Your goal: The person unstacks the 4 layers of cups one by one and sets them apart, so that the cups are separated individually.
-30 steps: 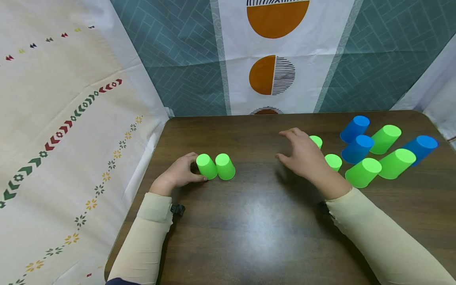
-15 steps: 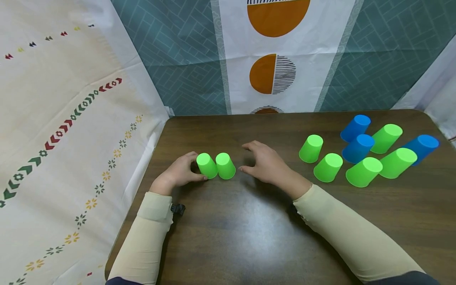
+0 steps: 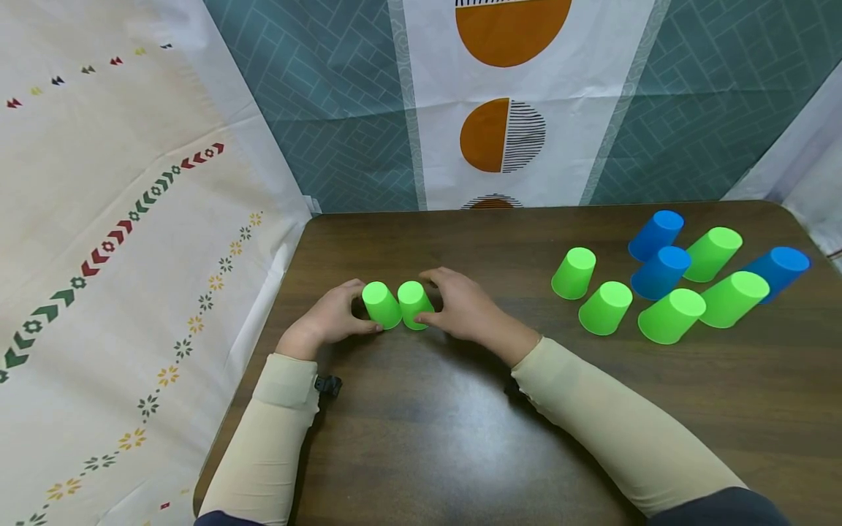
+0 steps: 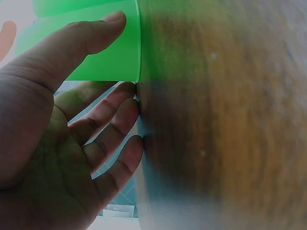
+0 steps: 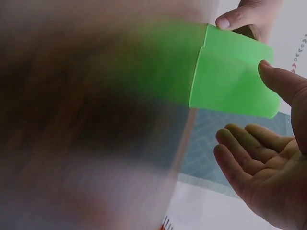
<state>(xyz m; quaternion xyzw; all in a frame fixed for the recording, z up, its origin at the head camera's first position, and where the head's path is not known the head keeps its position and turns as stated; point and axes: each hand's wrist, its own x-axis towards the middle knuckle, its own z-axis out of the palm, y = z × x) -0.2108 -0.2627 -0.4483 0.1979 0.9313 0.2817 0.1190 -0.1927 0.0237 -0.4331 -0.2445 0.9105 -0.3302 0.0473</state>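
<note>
Two upside-down green cups stand side by side on the table's left half. My left hand [image 3: 330, 319] holds the left green cup [image 3: 381, 305], thumb in front and fingers behind. In the left wrist view, the thumb [image 4: 91, 38] lies across a green cup [image 4: 103, 62] near its rim. Around the right green cup [image 3: 411, 298] my right hand [image 3: 465, 305] is spread, thumb at the near side and fingers at the far side. In the right wrist view its fingers [image 5: 247, 151] stand apart from the cup [image 5: 235, 84]; whether the thumb touches cannot be told.
On the right of the brown table [image 3: 487, 438] stand several more upside-down cups: green ones, such as a green cup [image 3: 606, 309], and blue ones, such as a blue cup [image 3: 661, 272]. Patterned cloths hang behind [image 3: 329, 109] and to the left [image 3: 131, 292].
My right hand has moved left from beside the right-hand cups to the right green cup of the pair, its thumb now overlapping it. The left hand and the cups have stayed put.
</note>
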